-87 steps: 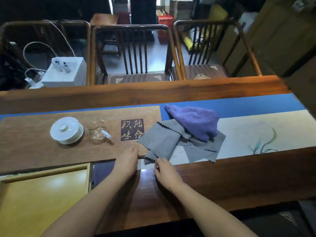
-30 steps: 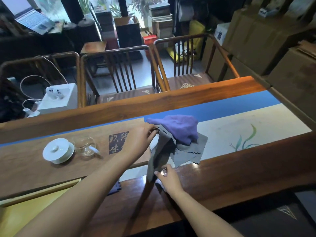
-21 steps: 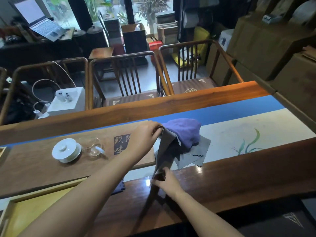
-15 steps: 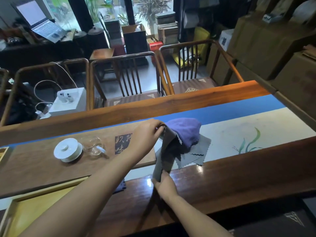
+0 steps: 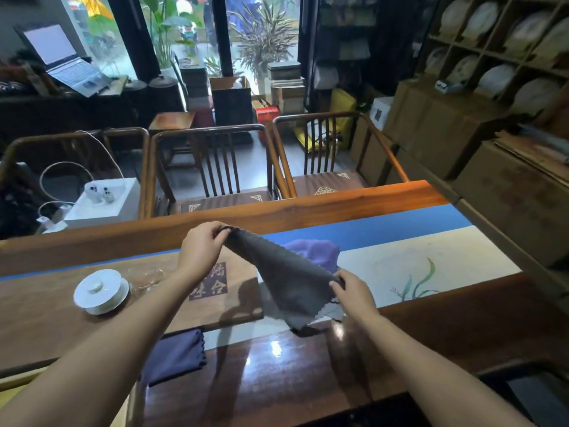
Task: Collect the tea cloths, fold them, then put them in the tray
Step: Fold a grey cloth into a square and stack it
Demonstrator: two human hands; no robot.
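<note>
A grey tea cloth (image 5: 286, 278) with zigzag edges hangs in the air above the table, stretched between my two hands. My left hand (image 5: 201, 251) pinches its upper far corner. My right hand (image 5: 354, 291) grips its lower right corner. Behind it a purple cloth (image 5: 317, 252) lies crumpled on the table runner. A second grey cloth (image 5: 334, 312) peeks out under my right hand. A dark blue cloth (image 5: 177, 354) lies at the near table edge beside my left forearm. Only a sliver of the yellow wooden tray (image 5: 12, 386) shows at the lower left.
A white lidded cup (image 5: 100, 291) and a glass cup (image 5: 144, 277) stand on a wooden tea board (image 5: 46, 322) at the left. A blue and cream runner (image 5: 431, 260) covers the table's right side. Wooden chairs (image 5: 215, 167) stand beyond the far edge.
Both hands have lifted the grey cloth off the pile and spread it out in the air. My right hand moved up and to the right. The camera has tilted upward.
</note>
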